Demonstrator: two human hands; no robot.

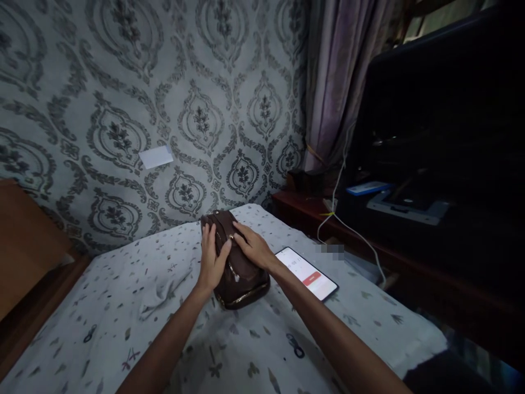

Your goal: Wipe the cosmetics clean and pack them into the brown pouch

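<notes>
A small brown leather-like bag (245, 273) with metal zippers lies on the patterned bed sheet (172, 339). My left hand (213, 262) grips its left side, fingers along the edge and thumb over the top. From the right, my right hand (256, 249) holds the upper part of the bag, its thumb and fingertips close to a small metal fitting (231, 237). Whether those fingertips pinch the fitting, I cannot tell. A zipper pull (234, 273) hangs on the bag's front below my hands.
A phone (324, 284) with a lit screen lies right of the bag, beside my right forearm. A white cable (371, 246) hangs by a dark screen (435, 120) on the right. Patterned wallpaper (200, 120) rises behind the bed. At far left stands a brown wooden panel (28, 246).
</notes>
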